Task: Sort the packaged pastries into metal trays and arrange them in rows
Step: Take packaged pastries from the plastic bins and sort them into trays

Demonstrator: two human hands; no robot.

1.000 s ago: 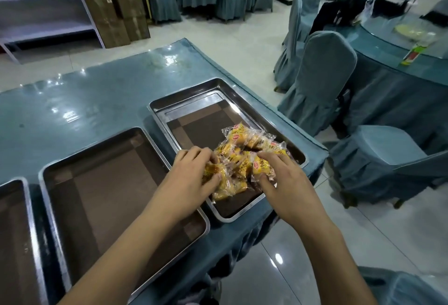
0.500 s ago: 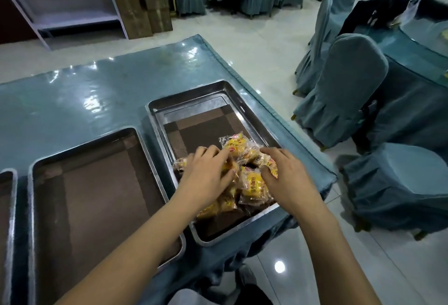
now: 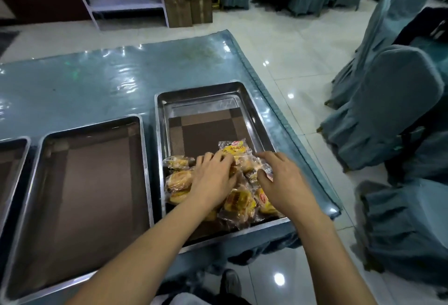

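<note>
On the worktop [image 3: 97, 81], a heap of pastries [image 3: 238, 204] lay at the right tray's [image 3: 208, 96] 6 o'clock end; left hand [image 3: 213, 181] and right hand [image 3: 283, 181] each gripped packets, likely to spread them into rows. Middle tray [image 3: 92, 183] sat bare.

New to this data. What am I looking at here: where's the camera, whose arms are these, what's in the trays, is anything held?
No robot here: a person wears one wide-angle camera on the head, looking forward and down, so the arms belong to the wearer. On the blue-covered table lie metal trays. The right tray holds a loose pile of packaged pastries at its near end, not yet in rows. The middle tray has no pastries in it; a third tray shows only partly at the left edge. The left hand and right hand both rest on the pile, fingers curled into the wrappers; whether either grips one is unclear.
</note>
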